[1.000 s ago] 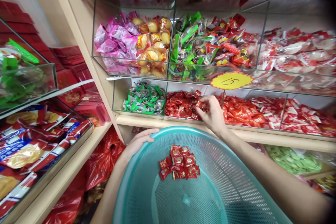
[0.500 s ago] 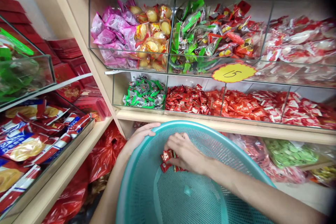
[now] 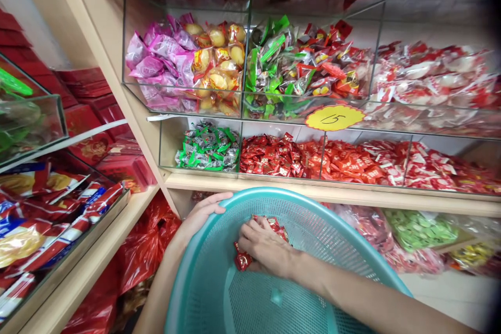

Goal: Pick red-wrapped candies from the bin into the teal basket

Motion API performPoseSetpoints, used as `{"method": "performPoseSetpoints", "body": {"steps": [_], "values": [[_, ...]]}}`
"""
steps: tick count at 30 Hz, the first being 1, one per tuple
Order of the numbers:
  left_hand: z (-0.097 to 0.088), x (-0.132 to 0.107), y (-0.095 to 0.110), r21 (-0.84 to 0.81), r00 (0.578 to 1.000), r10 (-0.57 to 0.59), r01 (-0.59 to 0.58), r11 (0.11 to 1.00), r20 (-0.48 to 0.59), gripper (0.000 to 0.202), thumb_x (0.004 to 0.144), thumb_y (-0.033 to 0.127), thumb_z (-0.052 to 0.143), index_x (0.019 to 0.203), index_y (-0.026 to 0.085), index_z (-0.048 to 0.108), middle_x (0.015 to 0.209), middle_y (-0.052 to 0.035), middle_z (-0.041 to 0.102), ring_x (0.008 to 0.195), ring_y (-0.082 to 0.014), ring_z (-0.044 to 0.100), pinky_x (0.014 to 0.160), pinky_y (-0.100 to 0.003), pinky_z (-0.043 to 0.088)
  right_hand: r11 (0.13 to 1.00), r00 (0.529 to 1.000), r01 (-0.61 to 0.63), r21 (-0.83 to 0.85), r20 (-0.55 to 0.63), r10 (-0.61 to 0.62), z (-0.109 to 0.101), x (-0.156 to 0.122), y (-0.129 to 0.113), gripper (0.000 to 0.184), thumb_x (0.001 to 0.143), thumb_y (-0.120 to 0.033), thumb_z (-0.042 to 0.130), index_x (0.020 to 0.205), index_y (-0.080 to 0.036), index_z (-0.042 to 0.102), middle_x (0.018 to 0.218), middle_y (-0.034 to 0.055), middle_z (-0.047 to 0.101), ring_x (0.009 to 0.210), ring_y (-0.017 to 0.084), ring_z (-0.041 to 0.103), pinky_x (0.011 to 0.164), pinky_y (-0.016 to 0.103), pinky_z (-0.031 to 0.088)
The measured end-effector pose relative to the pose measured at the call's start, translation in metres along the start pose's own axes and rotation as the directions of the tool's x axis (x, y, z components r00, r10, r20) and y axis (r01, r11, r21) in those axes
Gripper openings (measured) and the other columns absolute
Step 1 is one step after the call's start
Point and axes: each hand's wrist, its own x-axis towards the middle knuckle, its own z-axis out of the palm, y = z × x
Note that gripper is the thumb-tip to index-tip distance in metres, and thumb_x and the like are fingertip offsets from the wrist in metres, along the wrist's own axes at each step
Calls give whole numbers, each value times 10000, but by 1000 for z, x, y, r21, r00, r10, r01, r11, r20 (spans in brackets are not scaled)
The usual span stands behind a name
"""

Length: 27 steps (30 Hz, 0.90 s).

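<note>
A large teal plastic basket (image 3: 274,297) with mesh walls tilts toward me below the shelves. My left hand (image 3: 203,215) grips its rim at the upper left, fingers curled over the edge. Inside the basket, my right hand (image 3: 266,245) has its fingers bent round several red-wrapped candies (image 3: 242,260). More red wrappers show just above the knuckles, by the basket's far wall. The palm and the fingertips of my right hand are hidden.
Glass bins of wrapped sweets (image 3: 274,155) stand on the wooden shelf behind the basket, with a yellow price tag (image 3: 334,117) above them. Packaged snacks (image 3: 43,219) fill a bin at left. A red plastic bag (image 3: 146,240) hangs below, and bagged sweets (image 3: 420,232) lie at lower right.
My right hand has shifted slightly left and down in the basket and now covers more of the candies. The view has tilted up a little. My left hand stays on the rim.
</note>
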Motion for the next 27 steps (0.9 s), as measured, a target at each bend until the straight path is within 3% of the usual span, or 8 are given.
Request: {"method": "performPoseSetpoints", "body": {"steps": [15,23,27], "values": [[1,-2,3,-81,999,-43,43,996,7,410,619,157,644,1022,213,696,1022,-1,739,827,-191,648,725,-263,457,994,997,-45,-102,54,51,-1,0,3,485,660,-493,727,974,-157,573,1033,69,518,992,239,430,945,437,313],[4,-3,6,-127,999,-54,53,990,-4,402,633,127,633,1028,169,693,988,-15,745,889,-219,639,788,-291,450,991,996,-50,-123,67,59,0,-2,4,503,662,-500,725,993,-161,556,1046,77,520,989,242,436,926,437,330],[4,-4,7,-128,998,-61,59,990,-8,409,625,133,638,1027,173,695,991,-12,744,905,-225,635,801,-297,446,996,999,-36,-82,21,38,-2,-4,4,486,727,-580,622,977,-168,553,1021,78,529,964,237,441,907,430,322]]}}
